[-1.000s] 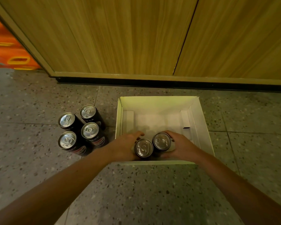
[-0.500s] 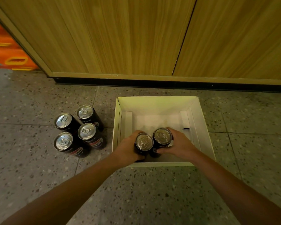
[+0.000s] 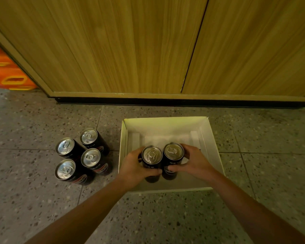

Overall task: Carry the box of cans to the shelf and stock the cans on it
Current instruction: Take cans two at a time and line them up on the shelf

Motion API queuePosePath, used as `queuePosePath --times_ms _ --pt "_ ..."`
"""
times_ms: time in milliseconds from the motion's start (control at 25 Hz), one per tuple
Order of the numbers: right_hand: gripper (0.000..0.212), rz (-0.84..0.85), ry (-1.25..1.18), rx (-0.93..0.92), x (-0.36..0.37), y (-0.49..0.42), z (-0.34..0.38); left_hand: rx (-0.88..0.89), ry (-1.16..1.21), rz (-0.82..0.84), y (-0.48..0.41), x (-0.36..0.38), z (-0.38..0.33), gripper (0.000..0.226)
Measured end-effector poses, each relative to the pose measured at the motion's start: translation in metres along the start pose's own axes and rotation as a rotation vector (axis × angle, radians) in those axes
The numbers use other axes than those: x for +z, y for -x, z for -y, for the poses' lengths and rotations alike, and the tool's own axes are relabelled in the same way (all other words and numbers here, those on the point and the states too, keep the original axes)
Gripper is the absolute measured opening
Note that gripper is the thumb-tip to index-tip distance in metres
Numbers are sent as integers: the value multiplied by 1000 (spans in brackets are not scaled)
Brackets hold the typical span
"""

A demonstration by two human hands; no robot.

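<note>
Cans: two black cans are being held upright, side by side, inside the white box (image 3: 213, 148), centre right of frame | left hand (image 3: 133, 169) is being wrapped around the left can (image 3: 151, 162) | right hand (image 3: 195, 162) is being wrapped around the right can (image 3: 173, 158) | four more cans (image 3: 81, 155) are being left standing on the floor (image 3: 33, 199), centre left.
</note>
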State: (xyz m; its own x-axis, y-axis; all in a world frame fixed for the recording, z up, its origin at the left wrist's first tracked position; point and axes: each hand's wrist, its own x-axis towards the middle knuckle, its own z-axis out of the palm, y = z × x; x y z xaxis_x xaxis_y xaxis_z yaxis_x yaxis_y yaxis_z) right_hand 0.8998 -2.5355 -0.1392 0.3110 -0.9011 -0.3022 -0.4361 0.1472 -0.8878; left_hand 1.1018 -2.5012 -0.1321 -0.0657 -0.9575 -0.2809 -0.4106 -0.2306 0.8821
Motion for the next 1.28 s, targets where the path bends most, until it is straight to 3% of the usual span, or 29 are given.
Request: queuePosePath --times_ms 160,360,640,800,880,960,1120,1280 --pt "60 -37 -90 -40 -38 11 81 47 78 -32 2 -38 -85 61" --pt "59 -51 -114 -79 -98 60 251 106 84 -41 44 -118 -251 55" --pt "96 -60 -84 -152 -196 150 521 187 106 -130 130 -238 -507 54" --pt "65 -66 -108 -205 -250 199 665 251 113 -165 172 -300 -642 62" --pt "73 -105 -96 -240 -272 219 725 304 93 -168 187 -326 -700 62" --pt "81 -153 -79 -289 -289 234 773 362 91 -172 200 -347 -751 59" --pt "67 -246 -54 -352 -315 246 848 441 98 -206 212 -381 -826 51" --pt "70 -300 -78 -389 -337 235 886 488 96 -233 200 -401 -871 49"
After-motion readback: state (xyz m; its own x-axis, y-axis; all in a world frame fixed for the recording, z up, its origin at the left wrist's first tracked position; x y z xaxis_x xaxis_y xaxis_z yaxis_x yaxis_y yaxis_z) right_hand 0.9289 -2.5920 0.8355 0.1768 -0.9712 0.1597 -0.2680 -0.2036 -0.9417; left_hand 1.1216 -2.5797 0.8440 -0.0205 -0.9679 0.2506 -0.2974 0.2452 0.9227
